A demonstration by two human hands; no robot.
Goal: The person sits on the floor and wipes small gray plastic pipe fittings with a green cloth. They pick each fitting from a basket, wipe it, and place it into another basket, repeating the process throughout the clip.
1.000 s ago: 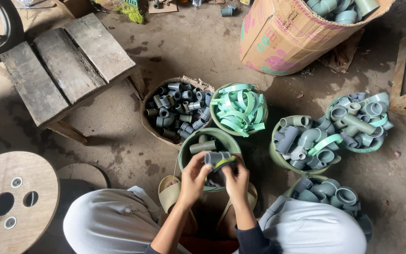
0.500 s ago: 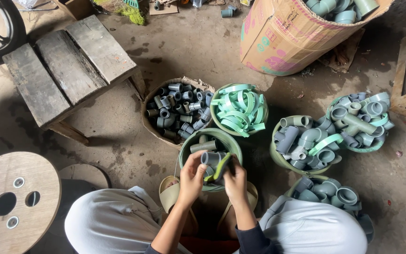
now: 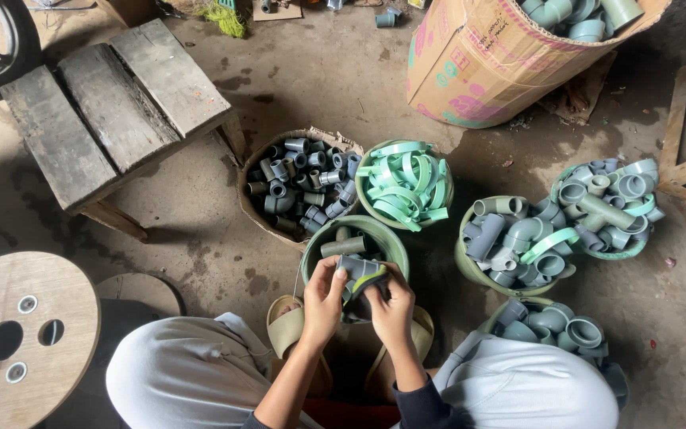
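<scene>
Both hands meet over the near bowl. The left hand grips a grey pipe fitting from its left side, fingers closed around it. The right hand is closed on the same fitting from the right, pinching a pale green ring against its end. The fitting sits between the two hands, just above the rim of the green bowl directly ahead of them.

Step in hand, as judged: seating the ring on or in the fitting. The next move likely calls for steady counter-pressure from the left hand while the right presses the ring square; whether the ring is already seated cannot be told.

Beyond the hands, the green bowl holds a few loose grey fittings. Ahead and to the left stands a brown basket of small dark grey fittings. Ahead and slightly right, a bowl of green rings is heaped full. Further right are two bowls of larger grey fittings, and one more beside the right knee.

Count: six round containers on the floor, one cardboard box of fittings far ahead on the right, one wooden stool far left, one wooden spool disc beside the left knee. Fittings and rings are too many to count.
</scene>
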